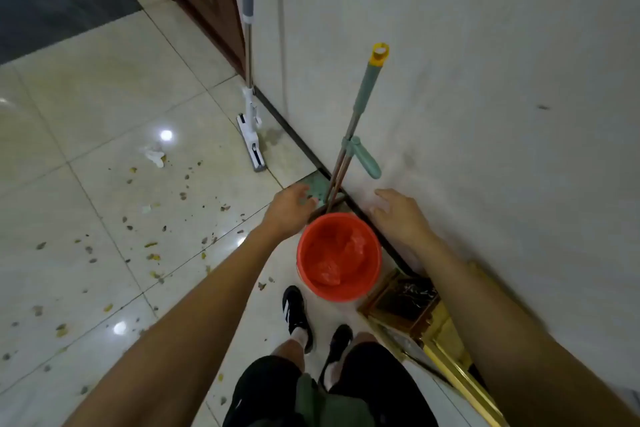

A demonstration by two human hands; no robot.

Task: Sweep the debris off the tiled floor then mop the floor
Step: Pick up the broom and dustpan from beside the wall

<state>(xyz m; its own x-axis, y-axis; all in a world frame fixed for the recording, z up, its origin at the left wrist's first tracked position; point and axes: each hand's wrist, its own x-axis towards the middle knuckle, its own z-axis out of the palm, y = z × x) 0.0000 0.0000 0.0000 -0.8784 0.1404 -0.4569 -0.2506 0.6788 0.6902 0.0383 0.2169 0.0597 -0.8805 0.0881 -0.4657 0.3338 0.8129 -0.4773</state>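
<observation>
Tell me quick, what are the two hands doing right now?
Left hand: open, holding nothing, beside the broom.
Right hand: open, holding nothing, near the wall.

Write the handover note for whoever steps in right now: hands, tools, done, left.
Left hand and right hand: both open, holding nothing, reaching either side of the broom and dustpan handles leaning on the wall.
Orange bucket stands below the hands. Flat mop leans by the door frame.
Done: nothing; debris and a scrap of paper lie across the tiles.
Left: sweep, then mop.
</observation>
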